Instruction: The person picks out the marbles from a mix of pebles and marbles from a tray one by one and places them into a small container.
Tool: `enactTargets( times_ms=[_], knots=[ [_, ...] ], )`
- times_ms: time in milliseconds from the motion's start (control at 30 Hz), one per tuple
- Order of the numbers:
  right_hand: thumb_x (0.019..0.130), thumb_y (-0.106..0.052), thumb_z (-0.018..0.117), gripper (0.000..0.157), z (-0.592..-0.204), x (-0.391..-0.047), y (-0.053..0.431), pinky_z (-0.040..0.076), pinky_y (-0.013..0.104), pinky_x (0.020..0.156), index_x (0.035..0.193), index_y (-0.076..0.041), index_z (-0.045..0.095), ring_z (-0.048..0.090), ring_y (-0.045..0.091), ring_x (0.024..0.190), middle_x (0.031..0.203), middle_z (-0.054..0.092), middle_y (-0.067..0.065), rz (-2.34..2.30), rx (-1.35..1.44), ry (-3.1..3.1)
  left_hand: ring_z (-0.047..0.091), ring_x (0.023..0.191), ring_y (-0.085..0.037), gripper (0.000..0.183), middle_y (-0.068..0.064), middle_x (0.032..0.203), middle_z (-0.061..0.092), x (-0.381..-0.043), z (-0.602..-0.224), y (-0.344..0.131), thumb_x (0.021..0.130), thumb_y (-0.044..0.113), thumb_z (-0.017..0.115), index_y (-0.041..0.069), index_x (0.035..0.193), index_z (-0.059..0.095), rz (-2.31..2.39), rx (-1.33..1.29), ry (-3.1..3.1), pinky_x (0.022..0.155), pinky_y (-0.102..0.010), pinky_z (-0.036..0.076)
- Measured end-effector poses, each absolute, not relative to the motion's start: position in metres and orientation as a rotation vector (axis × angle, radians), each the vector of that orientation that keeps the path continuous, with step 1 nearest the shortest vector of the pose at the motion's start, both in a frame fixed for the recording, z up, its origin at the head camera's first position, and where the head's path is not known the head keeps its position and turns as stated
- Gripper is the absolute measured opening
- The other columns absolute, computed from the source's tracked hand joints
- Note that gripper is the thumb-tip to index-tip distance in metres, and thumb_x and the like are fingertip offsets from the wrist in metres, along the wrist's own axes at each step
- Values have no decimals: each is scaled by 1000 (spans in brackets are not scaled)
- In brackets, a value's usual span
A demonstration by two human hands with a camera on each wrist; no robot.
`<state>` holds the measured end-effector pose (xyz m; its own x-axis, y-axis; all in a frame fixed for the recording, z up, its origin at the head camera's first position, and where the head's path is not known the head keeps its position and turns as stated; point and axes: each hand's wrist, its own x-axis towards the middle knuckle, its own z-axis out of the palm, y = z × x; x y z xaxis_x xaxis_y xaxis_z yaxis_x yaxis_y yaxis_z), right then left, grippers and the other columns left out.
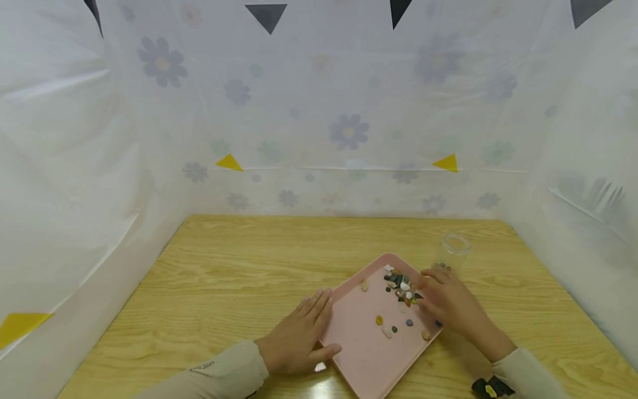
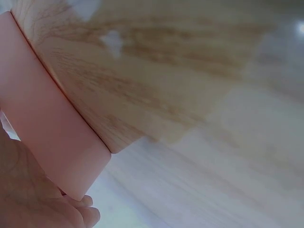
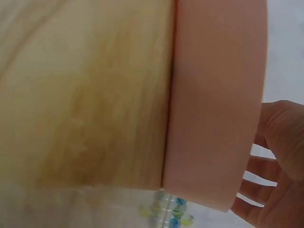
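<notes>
A pink tray (image 1: 369,349) lies turned at an angle on the table. Small colored stones (image 1: 405,287) are heaped toward its far right side, with several others scattered nearby, among them a yellow one (image 1: 379,320) and a blue one (image 1: 409,322). My left hand (image 1: 299,332) rests on the tray's left edge, fingers straight and thumb over the rim. My right hand (image 1: 453,305) reaches over the right rim beside the heap, thumb and fingers apart. In the right wrist view its fingertips are hidden behind the tray wall (image 3: 216,104).
A clear jar (image 1: 454,252) with some stones at its bottom stands just beyond my right hand. Wood-grain table (image 1: 239,266) surrounds the tray. White flowered sheeting (image 1: 309,111) encloses the back and sides. A dark object (image 1: 490,388) is beside the right sleeve.
</notes>
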<state>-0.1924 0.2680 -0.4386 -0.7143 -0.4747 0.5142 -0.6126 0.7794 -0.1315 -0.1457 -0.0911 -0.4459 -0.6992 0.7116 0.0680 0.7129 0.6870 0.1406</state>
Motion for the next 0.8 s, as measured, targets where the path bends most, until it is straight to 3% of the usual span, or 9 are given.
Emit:
enactTargets(
  times_ms=[300, 800],
  knots=[
    [72, -15, 83, 23, -451, -199, 267, 47, 57, 87, 89, -16, 67, 55, 38, 109, 117, 61, 19, 343, 825, -2552, 12, 146, -32, 84, -20, 158, 10, -146, -448, -91, 99, 61, 19, -4, 151, 16, -225, -1217, -2854, 117, -46, 19],
    [69, -16, 85, 23, -447, -198, 255, 48, 60, 85, 82, -17, 67, 53, 43, 112, 123, 58, 24, 225, 738, -2684, 15, 145, -33, 83, -21, 158, 13, -147, -451, -91, 99, 60, 20, -6, 150, 18, -221, -1222, -2808, 116, -46, 22]
  ],
)
